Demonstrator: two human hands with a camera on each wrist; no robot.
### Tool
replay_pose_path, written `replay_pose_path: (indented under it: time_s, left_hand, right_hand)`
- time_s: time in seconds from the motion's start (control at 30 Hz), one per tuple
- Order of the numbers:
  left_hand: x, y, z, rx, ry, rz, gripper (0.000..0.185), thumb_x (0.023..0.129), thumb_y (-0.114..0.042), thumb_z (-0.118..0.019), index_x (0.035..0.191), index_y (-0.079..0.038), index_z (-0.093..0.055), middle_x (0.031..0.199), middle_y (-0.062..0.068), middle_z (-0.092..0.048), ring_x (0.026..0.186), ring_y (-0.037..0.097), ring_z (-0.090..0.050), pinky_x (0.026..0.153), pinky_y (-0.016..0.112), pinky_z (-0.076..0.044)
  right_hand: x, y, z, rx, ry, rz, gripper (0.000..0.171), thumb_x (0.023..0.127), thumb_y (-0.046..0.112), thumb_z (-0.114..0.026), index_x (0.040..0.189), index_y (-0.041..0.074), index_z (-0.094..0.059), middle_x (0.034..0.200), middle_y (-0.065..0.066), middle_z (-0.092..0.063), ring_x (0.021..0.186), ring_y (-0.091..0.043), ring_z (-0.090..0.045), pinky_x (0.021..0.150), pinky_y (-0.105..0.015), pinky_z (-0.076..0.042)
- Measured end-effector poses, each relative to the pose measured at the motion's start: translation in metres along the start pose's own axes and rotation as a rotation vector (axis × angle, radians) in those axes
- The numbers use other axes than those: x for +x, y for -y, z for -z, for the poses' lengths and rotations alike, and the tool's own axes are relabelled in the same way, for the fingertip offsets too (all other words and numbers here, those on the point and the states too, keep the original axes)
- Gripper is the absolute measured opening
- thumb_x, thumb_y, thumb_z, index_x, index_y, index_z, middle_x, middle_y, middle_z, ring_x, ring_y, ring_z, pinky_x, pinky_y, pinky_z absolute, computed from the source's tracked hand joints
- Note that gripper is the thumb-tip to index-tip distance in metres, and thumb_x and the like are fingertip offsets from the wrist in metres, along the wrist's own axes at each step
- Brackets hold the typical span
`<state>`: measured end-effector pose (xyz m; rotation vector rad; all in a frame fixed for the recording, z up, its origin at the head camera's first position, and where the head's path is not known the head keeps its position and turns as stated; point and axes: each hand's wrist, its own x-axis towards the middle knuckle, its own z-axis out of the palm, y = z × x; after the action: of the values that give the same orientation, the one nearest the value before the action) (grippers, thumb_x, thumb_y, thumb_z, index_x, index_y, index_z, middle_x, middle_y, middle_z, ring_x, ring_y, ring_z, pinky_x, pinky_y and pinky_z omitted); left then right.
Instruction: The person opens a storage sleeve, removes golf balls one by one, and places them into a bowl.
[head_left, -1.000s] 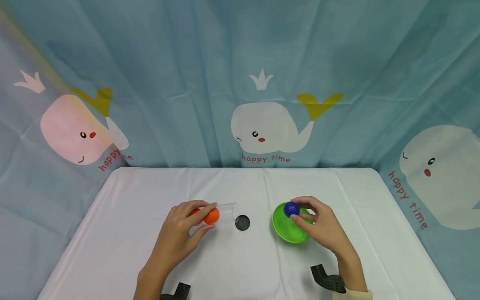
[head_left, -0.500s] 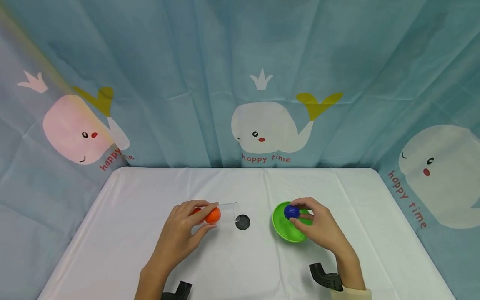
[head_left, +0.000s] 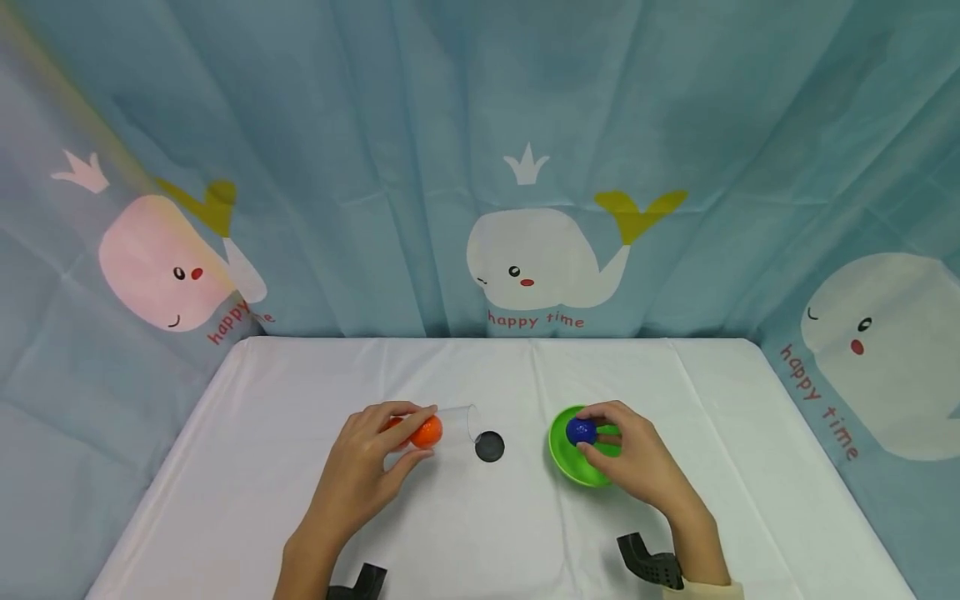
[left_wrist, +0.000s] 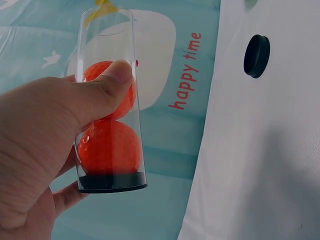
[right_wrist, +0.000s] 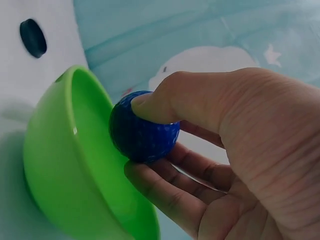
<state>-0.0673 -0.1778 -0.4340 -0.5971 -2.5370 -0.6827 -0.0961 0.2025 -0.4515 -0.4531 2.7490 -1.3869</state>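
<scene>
My left hand [head_left: 367, 462] grips a clear plastic tube [head_left: 450, 423] lying sideways over the white table [head_left: 300, 392], its open mouth toward the right. Two orange balls [left_wrist: 110, 145] sit inside the tube [left_wrist: 107, 75] against its black closed end; thumb and fingers wrap its wall. My right hand [head_left: 637, 462] pinches a dark blue dimpled ball [head_left: 581, 431] between thumb and fingers, just inside the rim of a green bowl [head_left: 564, 454]. In the right wrist view the blue ball [right_wrist: 142, 132] hangs at the green bowl's [right_wrist: 65, 160] mouth.
A round black cap [head_left: 489, 447] lies flat on the table between the tube's mouth and the bowl; it also shows as the black cap [left_wrist: 256, 55] in the left wrist view. A blue whale-print curtain [head_left: 525, 167] closes off the back and sides.
My right hand has lowered the blue ball from above the bowl's rim down into the bowl's mouth. The left hand and tube have stayed put.
</scene>
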Motion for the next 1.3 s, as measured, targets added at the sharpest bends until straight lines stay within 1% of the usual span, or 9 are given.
replay_pose_path:
  time_s: [0.1,0.23,0.33,0.47,0.57,0.73,0.93,1.13,1.3]
  left_hand:
    - [0.001,0.001,0.000,0.004,0.002,0.001,0.068,0.075,-0.023,-0.097,0.138,-0.034,-0.071,0.122,-0.001,-0.071,0.112,0.021,-0.066,0.097,0.046,-0.052]
    - [0.000,0.000,0.001,0.011,0.019,0.008,0.066,0.077,-0.027,-0.096,0.137,-0.034,-0.071,0.123,-0.001,-0.071,0.113,0.022,-0.066,0.098,0.046,-0.052]
    - [-0.001,0.000,0.002,0.016,0.027,0.015,0.065,0.077,-0.029,-0.095,0.137,-0.034,-0.072,0.123,-0.001,-0.071,0.114,0.022,-0.066,0.099,0.046,-0.052]
    - [-0.002,-0.001,0.001,0.011,0.025,0.018,0.067,0.077,-0.028,-0.096,0.138,-0.036,-0.071,0.123,-0.002,-0.071,0.115,0.021,-0.065,0.099,0.045,-0.052]
    - [-0.002,-0.002,-0.001,-0.001,0.026,0.008,0.068,0.076,-0.026,-0.096,0.138,-0.037,-0.070,0.123,-0.003,-0.070,0.115,0.021,-0.065,0.100,0.045,-0.052]
    - [0.000,-0.004,-0.005,-0.005,0.041,-0.006,0.066,0.077,-0.026,-0.096,0.138,-0.036,-0.071,0.125,-0.005,-0.069,0.115,0.018,-0.065,0.101,0.044,-0.051]
    - [0.000,-0.007,-0.003,0.006,0.047,0.003,0.066,0.076,-0.026,-0.097,0.137,-0.034,-0.072,0.125,-0.006,-0.070,0.115,0.018,-0.065,0.101,0.044,-0.051]
    - [0.000,-0.011,-0.005,0.014,0.069,-0.006,0.067,0.075,-0.023,-0.098,0.136,-0.033,-0.073,0.126,-0.004,-0.070,0.116,0.021,-0.066,0.102,0.047,-0.052]
    - [0.003,-0.011,-0.007,0.011,0.054,-0.047,0.071,0.074,-0.019,-0.098,0.137,-0.033,-0.071,0.125,-0.003,-0.069,0.116,0.023,-0.065,0.103,0.048,-0.051]
  right_hand:
    - [0.002,0.002,-0.001,-0.039,-0.008,0.027,0.040,0.090,0.001,-0.081,0.128,0.007,-0.067,0.125,-0.011,-0.067,0.117,-0.031,-0.069,0.094,-0.041,-0.064]
    - [0.006,0.006,0.001,-0.097,-0.081,0.084,0.042,0.091,0.001,-0.080,0.131,0.004,-0.067,0.126,-0.015,-0.069,0.118,-0.034,-0.070,0.095,-0.045,-0.063]
    - [0.008,0.010,0.004,-0.106,-0.128,0.127,0.037,0.093,0.003,-0.079,0.128,0.006,-0.069,0.125,-0.011,-0.071,0.116,-0.033,-0.072,0.095,-0.047,-0.063]
    - [0.010,0.018,0.005,-0.078,-0.141,0.161,0.032,0.097,0.007,-0.076,0.127,0.012,-0.070,0.124,-0.004,-0.072,0.113,-0.030,-0.074,0.096,-0.045,-0.063]
    - [0.009,0.025,0.003,-0.034,-0.144,0.162,0.029,0.099,0.011,-0.075,0.127,0.014,-0.071,0.124,-0.001,-0.072,0.113,-0.024,-0.074,0.097,-0.041,-0.063]
    - [0.009,0.036,-0.003,0.046,-0.127,0.157,0.024,0.102,0.015,-0.072,0.126,0.018,-0.071,0.124,0.001,-0.072,0.112,-0.011,-0.073,0.099,-0.031,-0.061]
    - [0.011,0.043,-0.014,0.173,-0.069,0.154,0.023,0.102,0.016,-0.072,0.126,0.018,-0.071,0.123,0.001,-0.072,0.111,-0.017,-0.074,0.097,-0.024,-0.060]
    - [0.012,0.048,-0.022,0.332,-0.012,0.176,0.027,0.103,0.011,-0.069,0.129,0.016,-0.069,0.128,-0.005,-0.071,0.114,-0.010,-0.071,0.100,-0.025,-0.060]
    - [0.013,0.054,-0.029,0.434,-0.007,0.151,0.028,0.101,0.008,-0.070,0.128,0.015,-0.070,0.129,-0.007,-0.069,0.116,-0.016,-0.071,0.097,-0.027,-0.062]
